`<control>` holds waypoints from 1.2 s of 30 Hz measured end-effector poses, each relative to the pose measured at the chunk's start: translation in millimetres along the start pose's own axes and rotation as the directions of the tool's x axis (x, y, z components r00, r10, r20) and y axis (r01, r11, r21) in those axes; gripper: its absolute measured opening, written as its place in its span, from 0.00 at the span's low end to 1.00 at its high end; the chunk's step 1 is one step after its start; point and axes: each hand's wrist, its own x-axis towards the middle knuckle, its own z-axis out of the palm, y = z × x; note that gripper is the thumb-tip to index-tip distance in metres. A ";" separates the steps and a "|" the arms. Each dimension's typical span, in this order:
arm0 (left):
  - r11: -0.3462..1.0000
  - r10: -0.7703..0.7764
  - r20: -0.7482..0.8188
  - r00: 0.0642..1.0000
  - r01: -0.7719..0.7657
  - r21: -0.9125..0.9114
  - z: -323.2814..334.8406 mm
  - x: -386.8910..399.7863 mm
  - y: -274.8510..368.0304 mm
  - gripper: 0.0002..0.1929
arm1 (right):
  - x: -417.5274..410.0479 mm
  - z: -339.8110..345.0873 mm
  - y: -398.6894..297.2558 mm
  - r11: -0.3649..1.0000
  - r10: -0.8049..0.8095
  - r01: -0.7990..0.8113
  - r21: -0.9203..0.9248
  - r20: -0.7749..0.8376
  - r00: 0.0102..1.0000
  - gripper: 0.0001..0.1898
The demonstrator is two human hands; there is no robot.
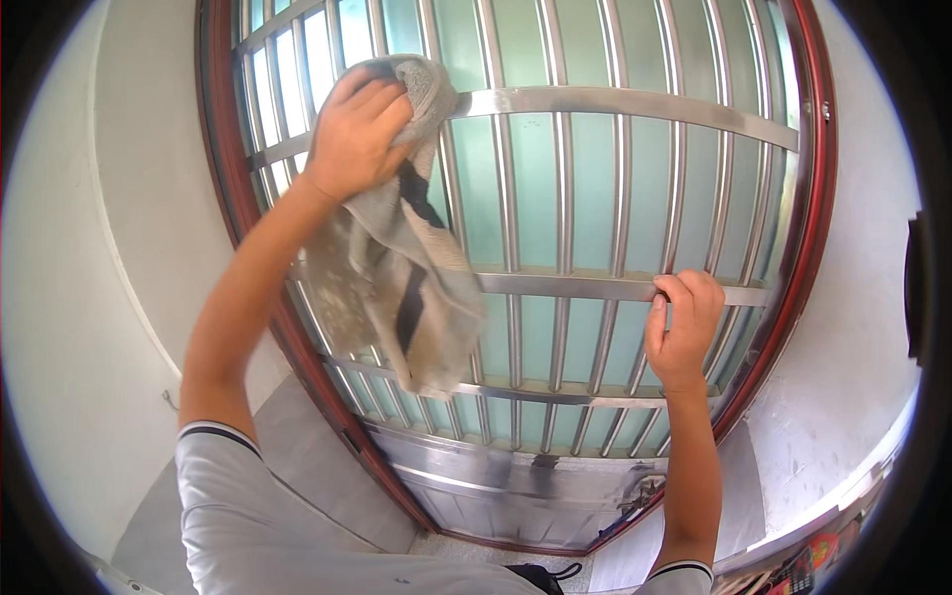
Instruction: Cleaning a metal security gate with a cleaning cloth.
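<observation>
My left hand (364,134) grips a grey and beige cloth (439,275) with dark patches, at the upper left of a barred metal door. The cloth lies against the upper horizontal rail (617,100) and hangs down over the bars; its lower part is blurred. To the right and lower, my right hand (688,320) has its fingers curled over the middle horizontal rail (565,285) near its right end. Pale green glass (532,178) shows behind the shiny vertical bars.
A dark red frame (817,186) surrounds the door, with pale walls (149,186) on both sides. Solid metal panels (461,476) form the door's lower part. Several items lie at the lower right, beside a red package (823,550). A dark object (915,290) juts in at the right.
</observation>
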 end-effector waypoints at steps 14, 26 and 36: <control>0.677 -0.710 -0.093 0.698 0.640 -0.364 27.0 -2.2 48.4 0.12 | -3.1 8.6 2.5 1.000 0.016 -0.017 -0.025 -0.057 0.998 0.18; 0.737 -0.674 -0.183 0.715 0.636 -0.229 51.7 50.9 57.9 0.18 | -2.0 0.5 -1.2 0.999 0.015 -0.015 -0.033 -0.014 1.000 0.18; 0.794 -0.595 -0.263 0.760 0.606 -0.046 57.3 89.0 -19.8 0.19 | -2.3 2.2 -0.6 1.000 -0.011 0.011 -0.021 0.012 1.000 0.17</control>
